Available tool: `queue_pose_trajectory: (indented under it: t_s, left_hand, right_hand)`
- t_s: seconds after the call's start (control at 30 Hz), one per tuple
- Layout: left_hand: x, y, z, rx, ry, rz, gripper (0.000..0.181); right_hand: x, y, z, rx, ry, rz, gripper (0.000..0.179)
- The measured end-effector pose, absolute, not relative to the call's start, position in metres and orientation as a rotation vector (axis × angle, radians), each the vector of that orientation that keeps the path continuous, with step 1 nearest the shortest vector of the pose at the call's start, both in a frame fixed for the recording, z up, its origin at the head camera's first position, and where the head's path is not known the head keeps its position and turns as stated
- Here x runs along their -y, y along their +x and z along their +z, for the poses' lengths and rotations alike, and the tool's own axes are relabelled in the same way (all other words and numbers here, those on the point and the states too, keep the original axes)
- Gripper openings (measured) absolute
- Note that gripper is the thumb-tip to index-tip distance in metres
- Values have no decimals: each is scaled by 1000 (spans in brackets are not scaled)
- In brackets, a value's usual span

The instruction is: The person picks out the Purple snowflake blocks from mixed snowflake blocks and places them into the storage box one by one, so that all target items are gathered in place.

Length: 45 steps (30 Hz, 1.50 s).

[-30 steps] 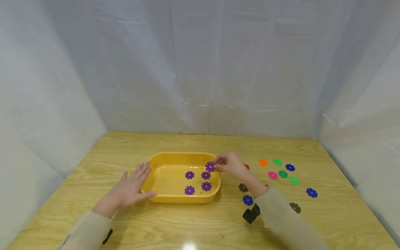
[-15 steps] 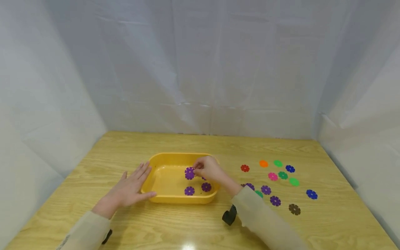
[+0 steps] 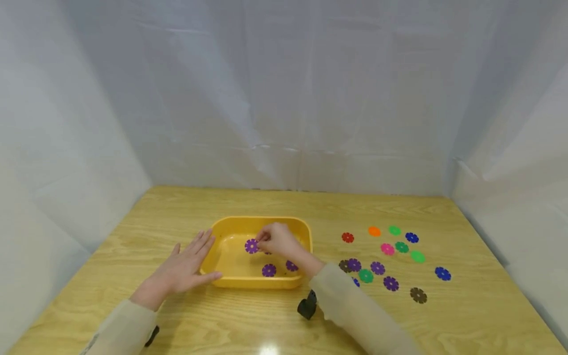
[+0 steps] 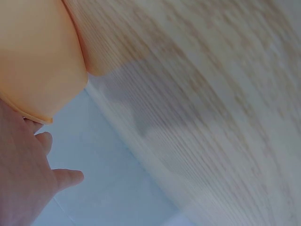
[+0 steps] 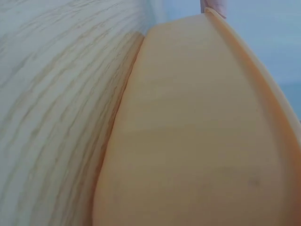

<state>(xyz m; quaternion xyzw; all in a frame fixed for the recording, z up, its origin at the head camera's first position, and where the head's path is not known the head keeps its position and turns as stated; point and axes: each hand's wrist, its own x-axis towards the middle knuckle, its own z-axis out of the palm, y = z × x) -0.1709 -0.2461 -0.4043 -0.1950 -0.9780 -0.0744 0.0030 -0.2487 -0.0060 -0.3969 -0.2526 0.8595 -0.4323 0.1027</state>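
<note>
1. While R hand point(image 3: 279, 240) pinches it, purple snowflake disc point(image 3: 251, 246) is just L of that hand, w/in yellow tray point(image 3: 257, 282); floor contact unclear. Round, no long axis.
2. L hand point(image 3: 186, 268), fingers straight, rests at tray's L end, farther.
3. Nearby: other purple discs point(image 3: 268, 270); mixed-colour discs point(image 3: 387, 249) R on table point(image 3: 239, 320).

Left hand point(image 4: 21, 165) against orange tub point(image 4: 42, 54)

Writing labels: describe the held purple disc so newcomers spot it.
On the wooden table, find the yellow tray. Over it, the right hand holds a purple notched disc. It alone is held; the other purple discs lie in the tray or on the table.
</note>
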Motion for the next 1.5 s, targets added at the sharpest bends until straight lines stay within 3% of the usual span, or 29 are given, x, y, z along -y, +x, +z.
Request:
queue_pose_trajectory:
  t_s: [0.47,1.13,1.5]
  left_hand:
    - [245,-169,-401,3064,-607,-236,86]
    - [245,-171,-401,3069,-620,-221,87]
    - [243,-171,-401,3068,-621,-223,88]
  right_hand:
    - [5,-248,-396,-2494,-784,-1342,5]
    - [-48,-232,-374,-2549,-911,-1373,10]
    - [-83,-224,-375,-2618,-805,-1378,9]
